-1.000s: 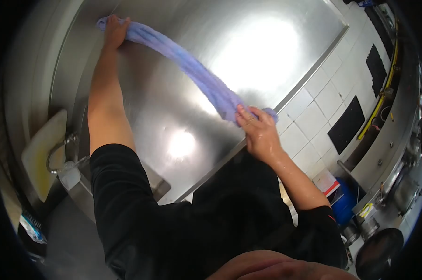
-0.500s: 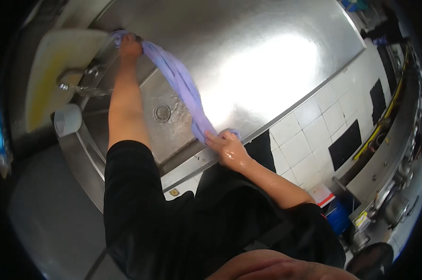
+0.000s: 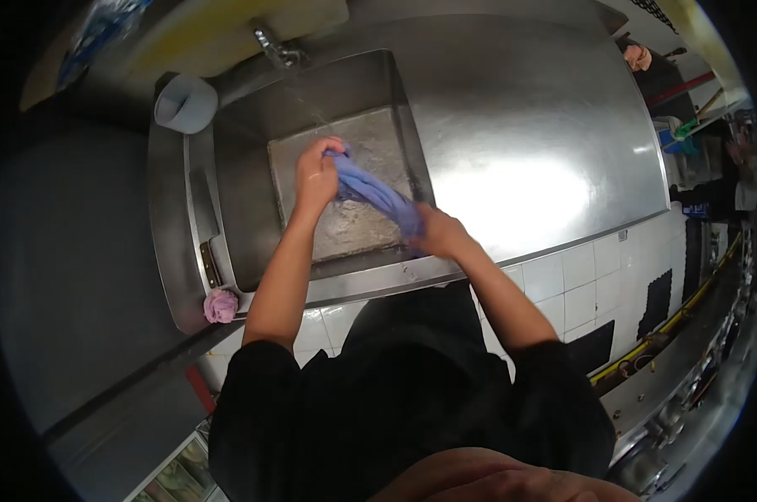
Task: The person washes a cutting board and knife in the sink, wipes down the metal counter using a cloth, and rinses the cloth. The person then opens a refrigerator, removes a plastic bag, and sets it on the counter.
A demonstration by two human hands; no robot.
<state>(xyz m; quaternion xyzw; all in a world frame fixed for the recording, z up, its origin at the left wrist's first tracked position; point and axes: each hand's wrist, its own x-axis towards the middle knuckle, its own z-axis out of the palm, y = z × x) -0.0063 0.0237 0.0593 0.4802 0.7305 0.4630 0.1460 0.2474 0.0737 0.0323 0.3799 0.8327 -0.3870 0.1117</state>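
Note:
A wet purple-blue cloth [image 3: 377,197] is stretched in a twisted bundle over the steel sink [image 3: 248,167]. My left hand [image 3: 315,174] is closed round its upper left end, above the sink basin. Closed on the other end, my right hand [image 3: 439,233] is near the front right rim and slightly blurred by motion. Water runs from the tap [image 3: 276,52] at the back of the sink and falls behind my left hand.
On the sink's left ledge lie a knife [image 3: 208,259] and a crumpled pink cloth [image 3: 221,306]. A white plastic container [image 3: 186,105] stands at the back left corner. The steel counter [image 3: 512,125] extends right; a yellowish board [image 3: 202,33] leans behind the tap.
My hands have come closer together and the cloth between them is shorter. The left hand has moved from the far edge to over the basin. The camera view has turned.

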